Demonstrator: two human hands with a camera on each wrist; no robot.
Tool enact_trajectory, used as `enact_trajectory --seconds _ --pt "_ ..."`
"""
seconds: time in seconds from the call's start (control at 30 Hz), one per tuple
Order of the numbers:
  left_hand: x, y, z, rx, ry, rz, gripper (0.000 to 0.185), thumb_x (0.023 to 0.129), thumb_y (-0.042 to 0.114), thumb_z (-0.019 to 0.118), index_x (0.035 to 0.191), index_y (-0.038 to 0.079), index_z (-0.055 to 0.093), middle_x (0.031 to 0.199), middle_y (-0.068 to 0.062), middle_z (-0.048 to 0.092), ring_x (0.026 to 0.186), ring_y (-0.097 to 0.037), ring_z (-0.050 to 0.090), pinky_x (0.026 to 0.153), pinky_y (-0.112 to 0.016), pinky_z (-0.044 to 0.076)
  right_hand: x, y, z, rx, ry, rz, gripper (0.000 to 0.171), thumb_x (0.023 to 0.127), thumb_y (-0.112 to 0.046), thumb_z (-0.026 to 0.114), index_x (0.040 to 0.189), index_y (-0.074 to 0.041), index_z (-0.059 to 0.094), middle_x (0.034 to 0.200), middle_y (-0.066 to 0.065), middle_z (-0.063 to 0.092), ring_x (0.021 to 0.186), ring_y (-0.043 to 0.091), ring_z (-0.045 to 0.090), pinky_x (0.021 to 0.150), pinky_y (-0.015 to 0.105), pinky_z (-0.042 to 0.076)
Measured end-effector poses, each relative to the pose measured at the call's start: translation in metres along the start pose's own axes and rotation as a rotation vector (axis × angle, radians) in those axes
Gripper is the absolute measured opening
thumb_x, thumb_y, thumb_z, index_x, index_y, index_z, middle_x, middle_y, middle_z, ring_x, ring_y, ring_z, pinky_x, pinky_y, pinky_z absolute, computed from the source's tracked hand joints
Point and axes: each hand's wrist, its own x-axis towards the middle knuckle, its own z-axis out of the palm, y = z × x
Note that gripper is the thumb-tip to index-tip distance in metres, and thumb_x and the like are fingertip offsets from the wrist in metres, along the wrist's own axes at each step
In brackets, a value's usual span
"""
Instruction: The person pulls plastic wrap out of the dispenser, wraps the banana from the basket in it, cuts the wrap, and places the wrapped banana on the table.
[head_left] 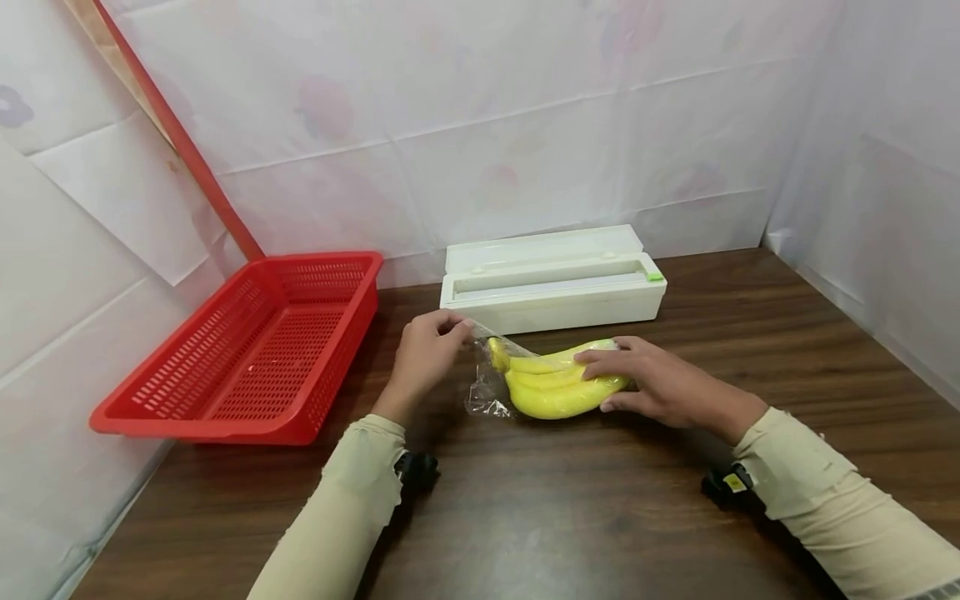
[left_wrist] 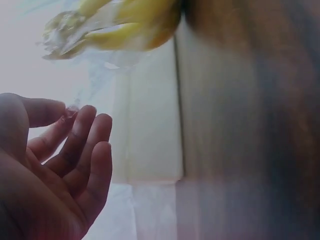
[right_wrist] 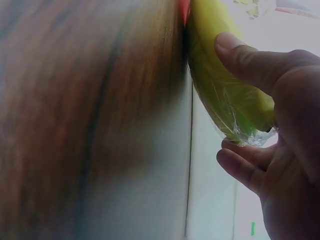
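Note:
A bunch of yellow bananas (head_left: pixel 558 387) lies on the table, its stem end toward the left, with clear plastic wrap (head_left: pixel 487 392) around it and loose at the stem. Between thumb and index finger, my left hand (head_left: pixel 426 354) pinches the wrap's loose edge, drawn up and left of the stem; its other fingers are spread in the left wrist view. My right hand (head_left: pixel 660 385) grips the right end of the bunch, thumb on the near side and fingers over the far side. Film is bunched against that palm in the right wrist view.
Behind the bananas stands a long white wrap dispenser (head_left: pixel 555 310) with its lid raised and a roll inside; a green tab (head_left: pixel 655 277) sits at its right end. To the left is a red perforated basket (head_left: pixel 330 387). White sheeting (head_left: pixel 510 125) covers the walls behind the wooden table (head_left: pixel 540 517).

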Motion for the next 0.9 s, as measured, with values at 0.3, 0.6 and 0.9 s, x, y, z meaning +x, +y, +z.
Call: enact_trajectory --seconds 0.3,0.6,0.9 --pt "-0.001 0.013 -0.007 -0.054 0.004 0.036 0.016 0.097 0.02 0.064 0.095 0.008 0.075 0.084 -0.006 0.071 0.08 -0.02 0.06 0.073 -0.035 0.047 0.0 -0.003 0.0 -0.037 0.009 -0.071 0.044 0.09 -0.027 0.075 0.133 -0.019 0.066 0.148 -0.001 0.052 0.135 0.041 0.041 0.106 0.059 0.035" --pt "-0.001 0.007 -0.004 -0.105 0.087 0.063 0.015 0.099 0.014 0.063 0.095 0.003 0.072 0.078 -0.009 0.069 0.074 -0.02 0.062 0.067 -0.032 0.049 0.0 -0.003 0.0 -0.034 0.007 -0.092 0.044 0.088 -0.023 0.078 0.13 -0.019 0.067 0.148 0.0 0.052 0.136 0.039 0.041 0.11 0.057 0.031" --pt "0.001 0.007 -0.007 -0.111 0.117 0.066 0.016 0.098 0.017 0.065 0.088 0.007 0.073 0.073 -0.006 0.067 0.07 -0.02 0.062 0.063 -0.029 0.047 0.0 -0.004 0.0 -0.026 -0.013 -0.073 0.045 0.089 -0.026 0.077 0.133 -0.018 0.066 0.149 -0.001 0.051 0.134 0.038 0.042 0.108 0.059 0.033"
